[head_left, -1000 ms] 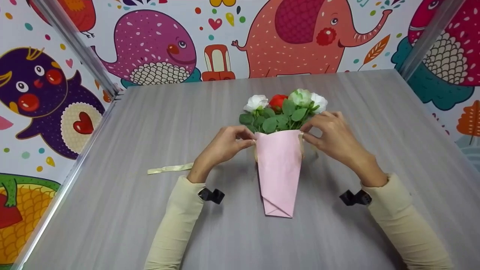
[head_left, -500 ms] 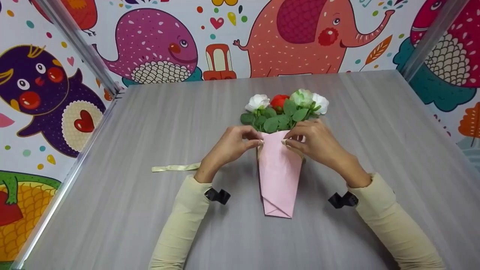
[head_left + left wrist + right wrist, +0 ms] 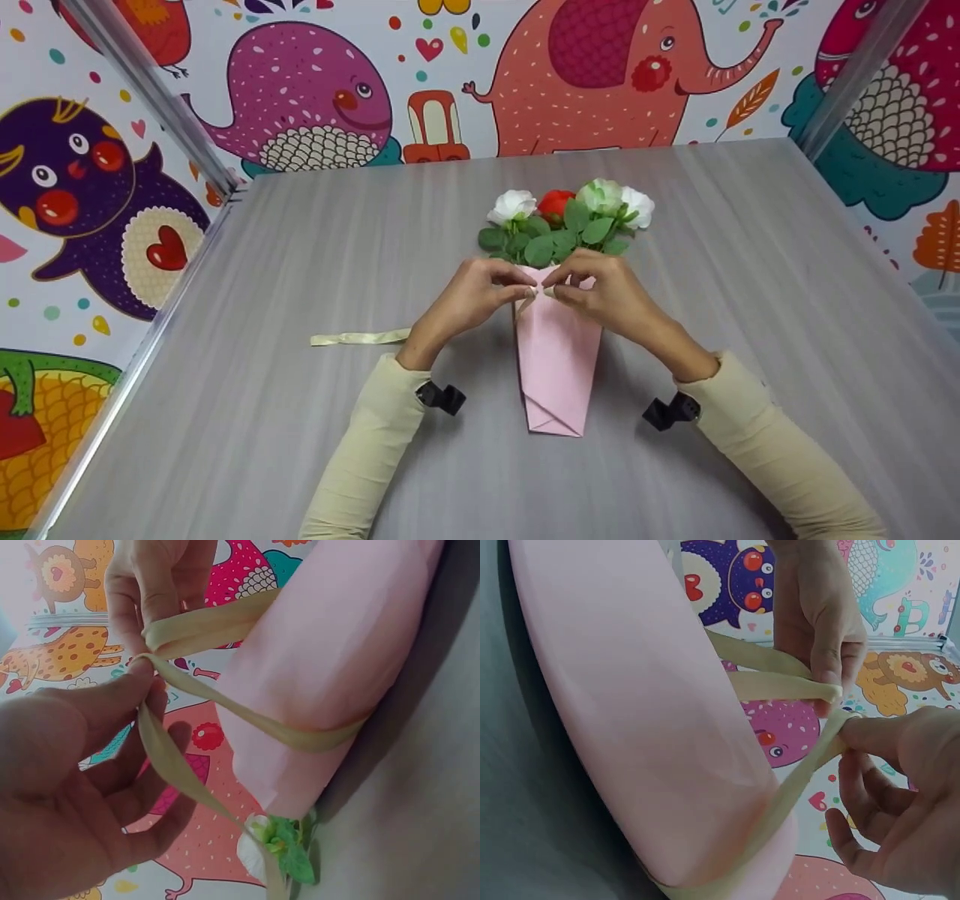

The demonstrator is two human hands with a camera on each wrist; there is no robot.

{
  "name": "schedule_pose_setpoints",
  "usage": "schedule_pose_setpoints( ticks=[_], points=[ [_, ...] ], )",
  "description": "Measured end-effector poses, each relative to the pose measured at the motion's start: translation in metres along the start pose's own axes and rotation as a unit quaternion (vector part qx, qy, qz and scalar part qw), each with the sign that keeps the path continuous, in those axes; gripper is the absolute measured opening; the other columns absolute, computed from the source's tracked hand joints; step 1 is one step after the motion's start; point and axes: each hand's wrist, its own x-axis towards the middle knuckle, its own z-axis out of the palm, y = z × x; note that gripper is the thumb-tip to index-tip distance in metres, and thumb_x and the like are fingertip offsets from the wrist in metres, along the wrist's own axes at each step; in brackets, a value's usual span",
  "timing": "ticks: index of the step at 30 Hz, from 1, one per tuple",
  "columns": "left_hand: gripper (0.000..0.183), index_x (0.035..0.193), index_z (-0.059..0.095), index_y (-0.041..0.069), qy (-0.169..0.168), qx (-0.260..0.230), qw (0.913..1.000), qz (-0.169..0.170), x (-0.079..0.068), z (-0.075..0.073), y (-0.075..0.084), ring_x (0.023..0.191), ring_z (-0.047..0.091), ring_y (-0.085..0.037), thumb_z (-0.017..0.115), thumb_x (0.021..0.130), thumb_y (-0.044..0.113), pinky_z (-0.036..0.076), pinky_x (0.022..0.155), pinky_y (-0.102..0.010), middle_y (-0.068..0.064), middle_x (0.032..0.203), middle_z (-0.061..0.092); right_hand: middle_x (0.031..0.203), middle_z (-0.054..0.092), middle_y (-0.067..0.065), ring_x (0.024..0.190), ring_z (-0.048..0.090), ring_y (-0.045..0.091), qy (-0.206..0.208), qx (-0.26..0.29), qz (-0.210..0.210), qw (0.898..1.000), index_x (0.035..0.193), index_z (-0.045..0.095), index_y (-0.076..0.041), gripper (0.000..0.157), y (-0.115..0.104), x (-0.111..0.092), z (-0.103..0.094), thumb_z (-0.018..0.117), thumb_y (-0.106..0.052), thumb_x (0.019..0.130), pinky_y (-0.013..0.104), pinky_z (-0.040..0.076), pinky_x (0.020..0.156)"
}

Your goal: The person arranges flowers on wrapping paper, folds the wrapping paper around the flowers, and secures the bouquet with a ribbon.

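Observation:
A bouquet wrapped in pink paper [image 3: 559, 367] lies on the table, its folded end toward me. White roses [image 3: 513, 206], a red rose [image 3: 556, 206], a pale green rose [image 3: 600, 196] and green leaves [image 3: 540, 249] stick out of the far end. A pale yellow ribbon [image 3: 780, 802] runs around the wrap and rises off the paper toward my fingers. My left hand [image 3: 480, 294] pinches one part of it between thumb and fingers. My right hand [image 3: 611, 289] pinches the other part. Their fingertips nearly meet over the wrap's upper middle.
One ribbon tail [image 3: 360, 338] stretches across the grey wood-grain table [image 3: 247, 420] to the left, passing under my left wrist. Cartoon-printed walls [image 3: 450, 67] stand at the back and sides, with metal corner posts [image 3: 150, 94].
Both hands have moved inward from the two sides of the wrap, bringing the ribbon parts together over its front. The ribbon tail on the table has slid slightly right.

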Motion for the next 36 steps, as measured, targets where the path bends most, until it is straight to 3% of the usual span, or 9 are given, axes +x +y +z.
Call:
schedule_pose_setpoints(
  ticks=[9, 18, 26, 36],
  points=[
    [0.024, 0.114, 0.077, 0.008, -0.025, -0.025, 0.9992, 0.018, 0.000, 0.002, -0.002, 0.105, 0.070, -0.020, 0.072, 0.091, 0.013, 0.056, 0.082, -0.027, -0.010, 0.115, 0.075, 0.097, 0.077, 0.012, 0.094, 0.072, 0.020, -0.020, 0.083, 0.084, 0.993, 0.096, 0.079, -0.004, 0.013, 0.001, -0.001, 0.010, 0.073, 0.001, 0.086, 0.022, 0.056, 0.082],
    [0.023, 0.114, 0.077, 0.006, -0.038, -0.047, 0.9981, 0.011, 0.002, 0.004, -0.006, 0.094, 0.070, -0.012, 0.072, 0.092, 0.012, 0.055, 0.079, -0.022, -0.012, 0.112, 0.076, 0.106, 0.072, 0.024, 0.106, 0.073, 0.033, -0.022, 0.179, 0.100, 0.978, 0.101, 0.073, 0.008, 0.017, 0.004, -0.002, 0.017, 0.065, 0.012, 0.087, 0.025, 0.059, 0.081],
    [0.018, 0.104, 0.080, 0.007, -0.004, -0.020, 0.9993, -0.031, 0.000, 0.006, -0.003, 0.077, 0.064, -0.010, 0.073, 0.092, 0.018, 0.047, 0.065, -0.019, -0.010, 0.100, 0.078, 0.115, 0.066, 0.029, 0.113, 0.068, 0.042, -0.016, 0.218, 0.069, 0.973, 0.103, 0.068, 0.013, 0.020, 0.004, -0.002, 0.019, 0.062, 0.019, 0.085, 0.027, 0.057, 0.091],
    [0.016, 0.089, 0.081, 0.010, 0.041, 0.036, 0.9958, -0.073, -0.003, 0.006, 0.002, 0.068, 0.053, -0.008, 0.073, 0.092, 0.024, 0.041, 0.060, -0.021, -0.003, 0.085, 0.075, 0.114, 0.066, 0.027, 0.109, 0.069, 0.040, -0.007, 0.194, 0.067, 0.979, 0.101, 0.070, 0.011, 0.015, 0.003, 0.000, 0.021, 0.066, 0.014, 0.086, 0.023, 0.057, 0.089]
  ],
)
